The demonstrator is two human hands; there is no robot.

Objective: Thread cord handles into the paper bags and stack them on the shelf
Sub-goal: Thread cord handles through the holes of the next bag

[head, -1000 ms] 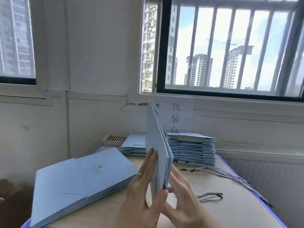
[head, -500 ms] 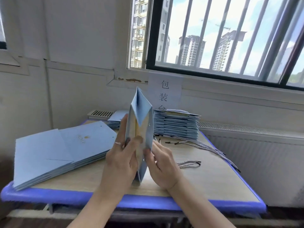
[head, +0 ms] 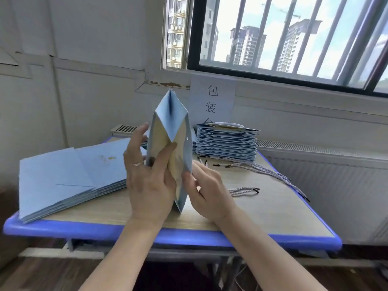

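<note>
The bag (head: 168, 143) stands upright at the centre of the frame, its lower edge just above the bench (head: 262, 208), pale blue outside and yellowish inside, its side gusset spread into a diamond. A small punched hole shows near its right edge. The left hand (head: 150, 181) grips the left panel, thumb pressed inside the opening, fingers (head: 136, 139) wrapped behind; a ring shows on one finger. The right hand (head: 206, 192) pinches the right panel's edge low down. Both hands are closed on the bag, and neither holds a cord.

The step looks like opening the bag to reach the holes; no handle is threaded into it yet. Next, one hand would likely have to let go and fetch a cord, then feed a tip through the hole.

A short looped cord (head: 244, 191) lies just right of the right hand. More cords (head: 262, 171) trail toward the bench's right edge. A neat stack (head: 227, 143) sits behind at centre right, and flat bags (head: 63, 177) lie fanned at the left. A paper sign (head: 212, 99) hangs below the window (head: 283, 38). No shelf is in view.
</note>
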